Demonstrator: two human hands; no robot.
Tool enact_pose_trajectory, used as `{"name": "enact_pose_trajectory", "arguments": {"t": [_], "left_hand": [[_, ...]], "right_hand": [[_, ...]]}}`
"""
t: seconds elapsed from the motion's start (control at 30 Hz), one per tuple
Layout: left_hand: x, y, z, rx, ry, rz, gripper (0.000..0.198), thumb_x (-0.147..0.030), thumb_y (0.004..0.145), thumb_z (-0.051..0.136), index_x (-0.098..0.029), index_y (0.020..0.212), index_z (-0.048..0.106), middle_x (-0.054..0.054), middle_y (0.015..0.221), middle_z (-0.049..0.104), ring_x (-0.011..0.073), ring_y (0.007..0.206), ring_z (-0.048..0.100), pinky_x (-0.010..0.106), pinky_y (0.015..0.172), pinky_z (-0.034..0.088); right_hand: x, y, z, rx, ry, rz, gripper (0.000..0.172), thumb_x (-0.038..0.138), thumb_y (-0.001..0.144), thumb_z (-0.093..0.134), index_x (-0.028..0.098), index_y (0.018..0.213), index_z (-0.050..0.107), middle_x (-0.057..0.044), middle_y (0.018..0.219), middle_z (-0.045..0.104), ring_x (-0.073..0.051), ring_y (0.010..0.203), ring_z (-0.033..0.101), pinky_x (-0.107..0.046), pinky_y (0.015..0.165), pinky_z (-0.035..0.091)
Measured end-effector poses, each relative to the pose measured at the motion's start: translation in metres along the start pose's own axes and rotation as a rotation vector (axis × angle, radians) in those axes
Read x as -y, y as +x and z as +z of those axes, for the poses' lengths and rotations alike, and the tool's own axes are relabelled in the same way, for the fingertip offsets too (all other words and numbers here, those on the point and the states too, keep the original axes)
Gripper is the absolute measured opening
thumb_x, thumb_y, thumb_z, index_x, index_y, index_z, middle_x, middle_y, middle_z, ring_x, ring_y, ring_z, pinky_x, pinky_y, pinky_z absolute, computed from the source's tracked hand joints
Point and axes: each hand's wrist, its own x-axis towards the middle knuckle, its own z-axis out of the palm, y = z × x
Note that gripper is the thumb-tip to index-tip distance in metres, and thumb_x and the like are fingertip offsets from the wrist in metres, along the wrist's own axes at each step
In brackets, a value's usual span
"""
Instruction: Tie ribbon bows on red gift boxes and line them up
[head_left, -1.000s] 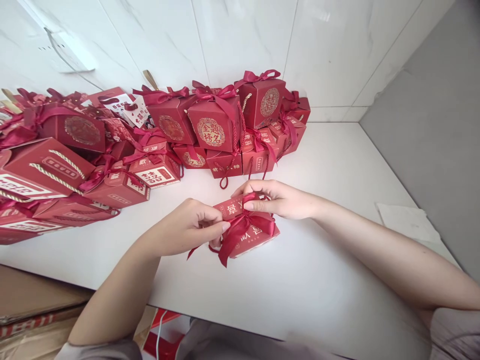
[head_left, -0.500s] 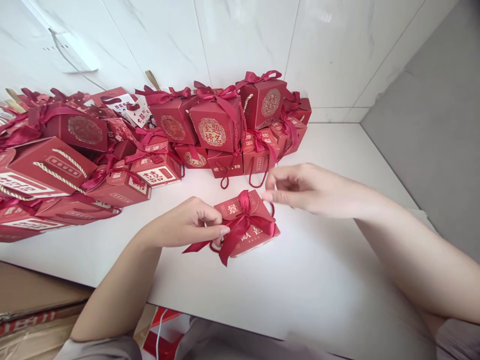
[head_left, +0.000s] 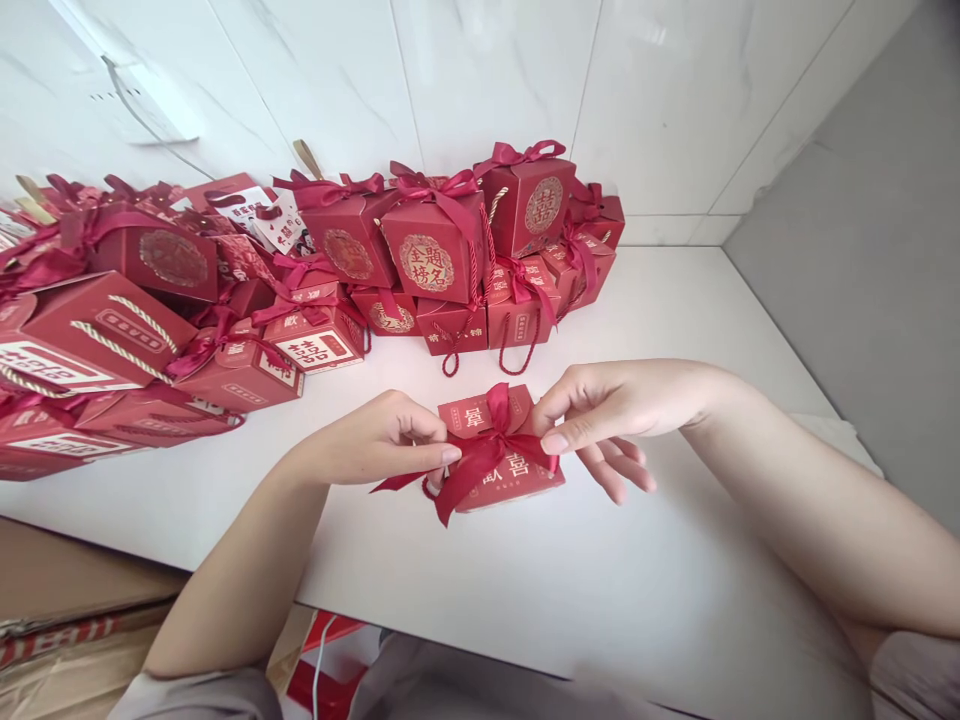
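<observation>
In front of me a small red gift box with pale printed characters lies on the white table. A dark red satin ribbon is tied in a bow across its top. At the box's left side my left hand pinches the ribbon between thumb and fingers. On the opposite side my right hand has thumb and forefinger closed on the bow's right loop, its other fingers loosely spread. Part of a twisted red cord handle shows under my left fingers; the right handle is hidden by my hand.
Stacked red gift boxes with bows and cord handles line the back of the table by the marbled wall. More boxes fill the left end. A brown carton stands below the table's left front edge.
My right hand has come down from above the box's right corner and taken hold of the bow's right loop. My left hand keeps its pinch on the ribbon.
</observation>
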Motion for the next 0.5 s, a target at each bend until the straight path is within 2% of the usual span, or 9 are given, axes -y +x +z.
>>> {"name": "enact_pose_trajectory", "arguments": {"t": [0.1,0.3,0.5], "left_hand": [[0.002,0.003,0.001,0.013,-0.039,-0.003,0.037,-0.040,0.093,0.057,-0.012,0.072,0.069,-0.001,0.053,0.053,0.0049,0.046,0.041,0.017,0.044,0.031],[0.005,0.005,0.002,0.060,-0.121,0.006,0.037,-0.043,0.091,0.060,-0.011,0.076,0.074,0.007,0.069,0.069,0.0090,0.056,0.051,0.020,0.049,0.037],[0.003,0.006,0.002,0.095,-0.235,-0.018,0.035,-0.041,0.091,0.062,-0.012,0.075,0.074,0.007,0.071,0.073,0.0063,0.050,0.046,0.019,0.046,0.034]], "right_hand": [[-0.004,0.002,-0.006,-0.001,-0.009,-0.011,0.041,0.056,0.087,0.065,0.018,0.079,0.054,0.000,0.059,0.072,-0.011,0.039,0.063,-0.017,0.037,0.037],[-0.010,0.007,-0.013,-0.005,-0.023,-0.051,0.041,0.055,0.088,0.064,0.018,0.076,0.051,-0.001,0.062,0.073,-0.013,0.046,0.067,-0.019,0.041,0.041],[-0.009,0.008,-0.015,-0.025,-0.020,-0.113,0.037,0.049,0.089,0.065,0.017,0.075,0.054,-0.001,0.068,0.074,-0.012,0.050,0.068,-0.020,0.045,0.044]]}}
